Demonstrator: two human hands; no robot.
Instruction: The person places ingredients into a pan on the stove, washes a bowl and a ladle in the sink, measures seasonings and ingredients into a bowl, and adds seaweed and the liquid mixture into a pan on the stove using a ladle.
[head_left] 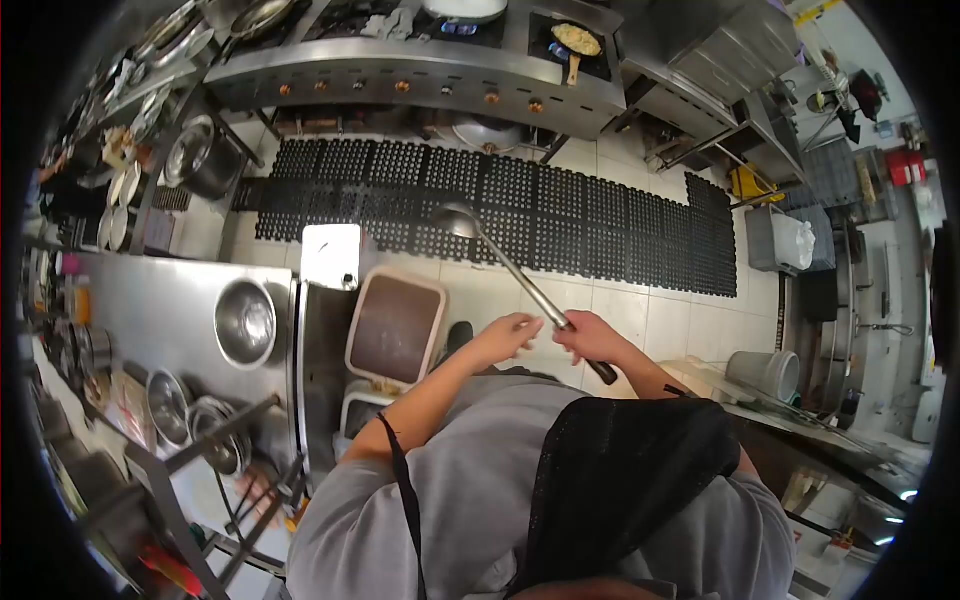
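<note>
My right hand (pixel 590 337) is wrapped round the dark-ended handle of a long metal ladle (pixel 528 285). The ladle slants up and to the left, its bowl (pixel 456 220) held out in front of my body over the floor mat. Just left of the handle is my left hand (pixel 508 338), fingers partly spread and nothing in them. A small gap seems to lie between its fingertips and the handle.
A stove (pixel 400 75) runs along the far side, with a pan of food (pixel 577 40) over a blue flame. Black rubber mat (pixel 600 220) covers the floor before it. At left stand a large brown bin (pixel 397 325) and a steel counter (pixel 170 300) with a metal bowl (pixel 245 322).
</note>
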